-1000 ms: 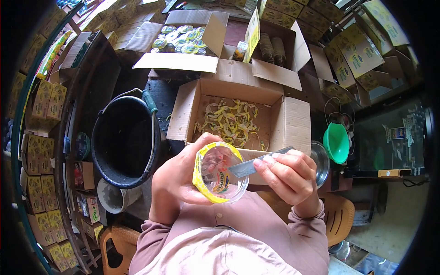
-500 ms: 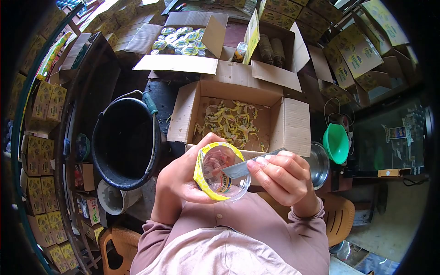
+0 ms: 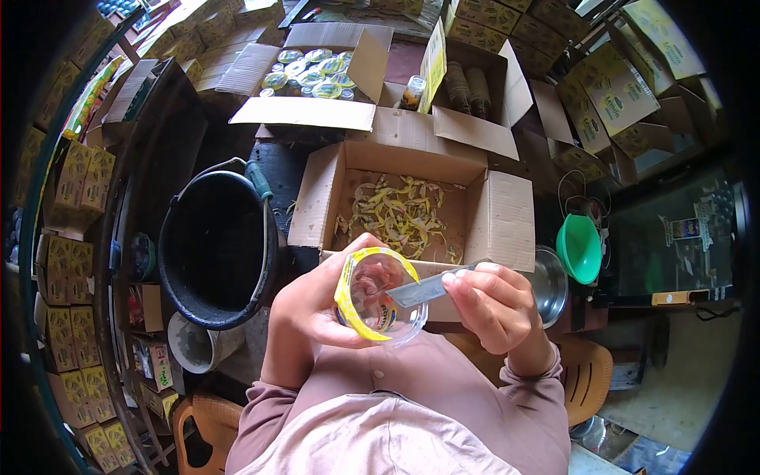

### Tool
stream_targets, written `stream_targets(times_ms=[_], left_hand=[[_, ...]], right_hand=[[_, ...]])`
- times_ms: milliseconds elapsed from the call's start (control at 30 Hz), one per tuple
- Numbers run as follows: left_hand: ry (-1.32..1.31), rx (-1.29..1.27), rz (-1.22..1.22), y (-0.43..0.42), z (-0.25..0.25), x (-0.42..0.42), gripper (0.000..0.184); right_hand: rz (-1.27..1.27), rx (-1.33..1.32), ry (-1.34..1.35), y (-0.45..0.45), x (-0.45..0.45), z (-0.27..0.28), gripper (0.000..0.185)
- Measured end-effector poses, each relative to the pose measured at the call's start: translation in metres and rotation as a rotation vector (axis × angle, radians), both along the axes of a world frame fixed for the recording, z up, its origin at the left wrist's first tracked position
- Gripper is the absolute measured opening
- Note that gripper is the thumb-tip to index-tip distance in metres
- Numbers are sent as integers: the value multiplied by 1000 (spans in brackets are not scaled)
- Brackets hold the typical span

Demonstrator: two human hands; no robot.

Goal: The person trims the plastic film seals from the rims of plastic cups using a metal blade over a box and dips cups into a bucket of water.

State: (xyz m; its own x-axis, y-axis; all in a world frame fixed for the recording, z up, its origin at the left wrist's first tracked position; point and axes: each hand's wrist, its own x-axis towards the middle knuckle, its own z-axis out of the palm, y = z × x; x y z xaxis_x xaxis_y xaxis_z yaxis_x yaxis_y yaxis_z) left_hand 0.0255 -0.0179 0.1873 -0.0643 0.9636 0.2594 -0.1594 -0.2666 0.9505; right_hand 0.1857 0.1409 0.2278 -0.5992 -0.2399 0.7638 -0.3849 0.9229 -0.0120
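My left hand point(image 3: 321, 305) is wrapped around a clear plastic cup point(image 3: 408, 321), its open mouth tilted toward me. A yellow strip of lid film point(image 3: 346, 305) still clings to the cup's rim on the left and top, while the right part of the rim is bare. Between the thumb and fingers of my right hand point(image 3: 499, 305) is a flat grey metal blade point(image 3: 419, 291). Its squared tip lies across the cup's mouth, near the right side of the rim. Whether the edge touches the plastic is hard to tell.
Just beyond my hands stands an open cardboard box point(image 3: 511, 222) holding yellow film scraps point(image 3: 396, 210). A black bucket point(image 3: 170, 269) is at left; a green bowl point(image 3: 579, 249) and metal basin point(image 3: 552, 289) are at right. Sealed cups point(image 3: 317, 75) fill a box behind.
My right hand and the blade have shifted slightly right, with its fingers a little raised. The cup has turned slightly in my left hand, and less yellow film shows along its lower rim.
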Motion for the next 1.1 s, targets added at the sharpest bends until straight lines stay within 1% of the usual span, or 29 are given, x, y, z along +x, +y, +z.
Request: stream_targets(times_ms=[33,133,167,233,367,467,567,667,767,867,967,1100], left_hand=[[-7,-8,-20,1,1,0,65],[-121,-140,-98,2,-3,4,80],[-58,-108,-99,5,-5,5,79],[-72,-104,-99,5,-7,5,79],[-163,-157,-108,3,-1,5,79],[-192,-141,-107,6,-3,6,78],[-97,-57,-133,9,-10,4,77],[-75,26,-128,9,-8,4,66],[-62,6,-176,8,-11,0,65],[-91,28,-188,11,-9,2,65],[64,133,-198,17,-15,-2,65],[-48,57,-158,8,-14,0,66]], right_hand=[[4,18,-12,1,0,1,35],[73,6,-105,-3,1,5,39],[84,33,-93,-3,0,3,42],[85,9,-60,-2,-3,0,44],[66,-14,-61,2,-1,-4,46],[55,2,-61,0,-2,-1,48],[83,-9,-60,-2,-5,0,47],[71,-13,-29,0,-4,-5,47],[58,10,-67,4,-1,-7,47],[68,-15,-49,2,-5,-4,47],[89,-27,-55,0,-7,-4,47],[54,-16,-62,4,-4,-5,47]])
